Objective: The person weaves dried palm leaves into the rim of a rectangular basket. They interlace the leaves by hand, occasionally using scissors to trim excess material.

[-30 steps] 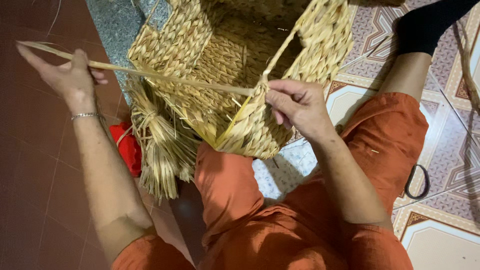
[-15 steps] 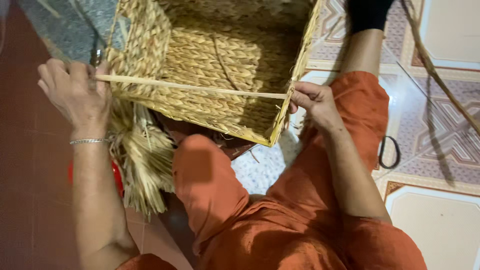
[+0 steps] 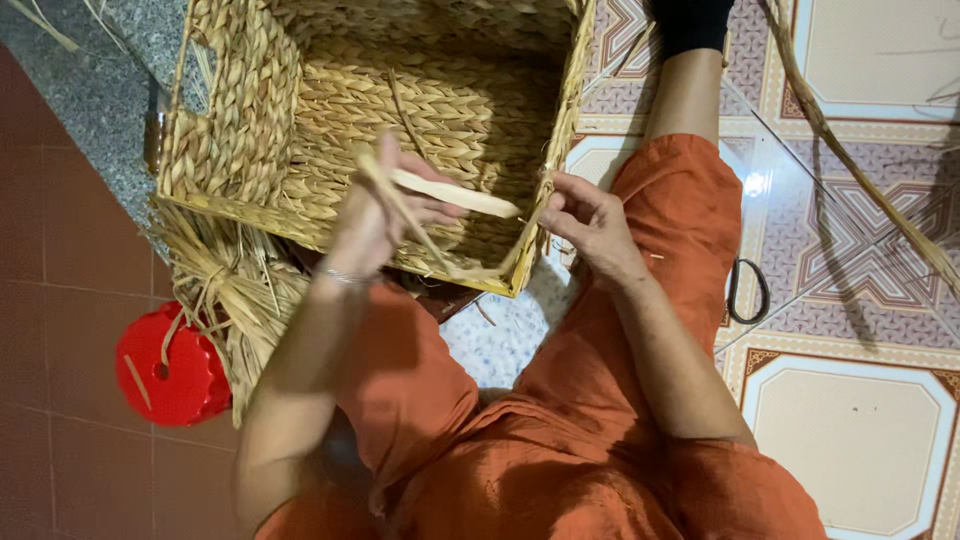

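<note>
The square woven straw basket (image 3: pixel 330 130), walls finished but near rim seemingly incomplete, rests on the lap, where the left hand (image 3: pixel 375 215) pinches a flat pale straw strand (image 3: pixel 455 195) toward three o'clock, the right hand (image 3: pixel 590 220) pinching the rim.

Stool: we are seeing a round red plastic stool (image 3: pixel 168 368) sitting on the dark red floor tiles (image 3: pixel 60 260).
Scissors: black looped handles (image 3: pixel 746 291) are lying on patterned floor tiles (image 3: pixel 860 270).
Stalk: a long dry reed stalk (image 3: pixel 860 150) is crossing them.

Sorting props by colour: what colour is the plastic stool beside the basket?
Red; the stool shows in the head view.
</note>
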